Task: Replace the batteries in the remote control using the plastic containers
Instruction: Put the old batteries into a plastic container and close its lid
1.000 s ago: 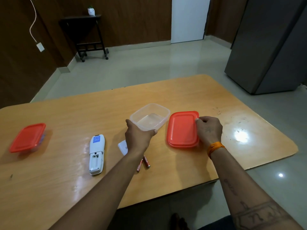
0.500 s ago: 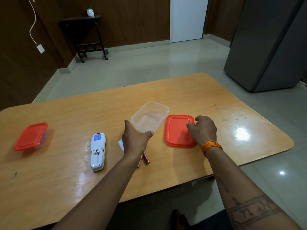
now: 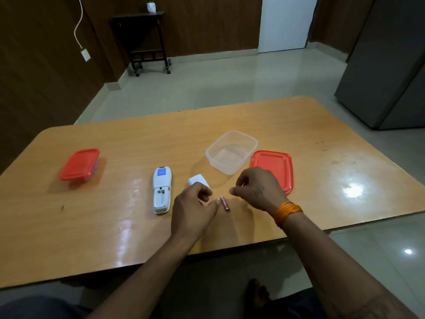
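A white remote (image 3: 162, 189) lies face down on the wooden table (image 3: 115, 226) with its battery bay uncovered. Its white cover (image 3: 195, 180) lies just to the right. One small reddish battery (image 3: 225, 203) lies on the table between my hands. My left hand (image 3: 195, 209) is curled over the table, fingertips down right beside that battery; whatever lies under the fingers is hidden. My right hand (image 3: 258, 191) hovers right of the battery, thumb and forefinger loosely bent, holding nothing. Behind my hands stand the empty clear container (image 3: 231, 151) and its red lid (image 3: 276, 166).
A second container with a red lid on (image 3: 79, 164) stands at the left of the table. The table's near edge runs just below my wrists. A grey cabinet (image 3: 391, 65) stands at the right, a dark side table (image 3: 142, 38) against the far wall.
My left hand let go of the clear container and came back down to the batteries. My right hand left the red lid and moved left toward the battery.
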The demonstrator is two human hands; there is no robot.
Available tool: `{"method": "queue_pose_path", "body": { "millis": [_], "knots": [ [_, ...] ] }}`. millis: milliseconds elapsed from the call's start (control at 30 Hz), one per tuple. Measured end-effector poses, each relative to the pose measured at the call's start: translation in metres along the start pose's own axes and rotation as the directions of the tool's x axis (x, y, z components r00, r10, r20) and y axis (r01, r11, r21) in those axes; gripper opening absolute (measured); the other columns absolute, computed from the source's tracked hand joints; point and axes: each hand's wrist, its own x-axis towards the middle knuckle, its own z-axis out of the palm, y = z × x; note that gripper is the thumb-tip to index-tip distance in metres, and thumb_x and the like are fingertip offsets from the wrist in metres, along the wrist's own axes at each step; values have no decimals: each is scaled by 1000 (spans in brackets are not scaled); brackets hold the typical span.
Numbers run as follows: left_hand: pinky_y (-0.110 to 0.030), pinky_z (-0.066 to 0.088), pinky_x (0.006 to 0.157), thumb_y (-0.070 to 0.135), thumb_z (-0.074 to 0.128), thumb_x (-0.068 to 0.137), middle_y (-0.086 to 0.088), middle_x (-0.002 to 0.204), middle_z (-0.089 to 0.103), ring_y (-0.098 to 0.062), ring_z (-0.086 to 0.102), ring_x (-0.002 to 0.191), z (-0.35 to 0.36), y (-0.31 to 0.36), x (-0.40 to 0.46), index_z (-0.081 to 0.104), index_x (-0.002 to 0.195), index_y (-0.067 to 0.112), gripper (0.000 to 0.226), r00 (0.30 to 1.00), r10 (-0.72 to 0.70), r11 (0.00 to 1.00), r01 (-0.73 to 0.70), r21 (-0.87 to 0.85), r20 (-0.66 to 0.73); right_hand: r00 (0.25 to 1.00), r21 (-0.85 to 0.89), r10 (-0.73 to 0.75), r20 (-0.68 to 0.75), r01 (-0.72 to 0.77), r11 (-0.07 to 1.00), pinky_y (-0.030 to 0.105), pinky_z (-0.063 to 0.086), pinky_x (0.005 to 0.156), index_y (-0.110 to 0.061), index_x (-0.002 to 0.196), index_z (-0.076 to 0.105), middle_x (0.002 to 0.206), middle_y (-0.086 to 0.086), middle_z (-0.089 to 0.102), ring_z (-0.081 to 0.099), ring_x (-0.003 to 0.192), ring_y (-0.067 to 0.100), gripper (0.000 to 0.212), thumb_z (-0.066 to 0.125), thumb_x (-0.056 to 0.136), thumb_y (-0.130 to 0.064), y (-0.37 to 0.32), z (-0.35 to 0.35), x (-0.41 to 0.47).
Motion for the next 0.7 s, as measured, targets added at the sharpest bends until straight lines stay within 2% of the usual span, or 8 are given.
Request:
{"method": "queue_pose_path", "body": {
  "millis": [67,133,300,400,533,600,700],
  "knots": [
    [-25,54,67,38,83,82,11,78,68,-4,64,74,-1,-4,-5,71,87,29,16,1000,4,996,-6,94,17,995,-66,-28,93,35,997,30,47,63,-21,71,75,81,3,76,68,80,20,26,83,80,-44,-11,9,-5],
    [-27,55,67,42,79,86,11,75,67,-5,63,74,-1,-4,-9,71,87,28,16,998,8,983,-20,184,65,992,-127,-37,124,53,991,30,42,58,-20,63,70,74,5,73,67,75,22,32,79,80,-46,-16,18,-9],
    [-31,56,66,45,76,88,7,77,71,-8,64,73,-2,-2,-6,76,85,24,21,994,1,967,-29,251,109,993,-267,-47,108,75,961,39,54,67,-9,84,71,85,13,73,67,85,33,33,69,83,-41,-22,32,-13],
    [-30,56,69,38,77,89,4,82,75,-10,67,77,-3,0,-2,79,87,23,16,992,-1,956,-35,291,125,994,-261,-41,100,66,963,38,53,64,-8,81,69,81,13,71,66,80,33,30,70,81,-38,-23,34,-11],
    [-27,49,65,35,77,87,3,81,77,-11,67,76,-2,0,3,82,84,20,16,994,-19,959,-12,282,107,996,-220,-2,84,20,975,35,48,57,-7,71,67,64,9,62,64,69,31,38,71,82,-43,-23,34,-8],
    [-28,52,66,35,76,86,4,81,78,-13,70,78,-2,-1,6,82,82,21,16,998,-29,970,16,243,50,1000,-169,13,27,-8,986,33,43,54,-7,63,66,55,8,56,58,61,30,45,70,84,-46,-20,29,-4],
    [-29,55,66,35,77,84,6,82,78,-16,72,79,-3,7,15,82,83,22,14,999,-16,985,21,173,-28,989,-37,26,-143,-31,999,35,38,49,-3,53,62,47,12,54,50,49,29,50,70,81,-43,-20,11,6]
  ]
}}
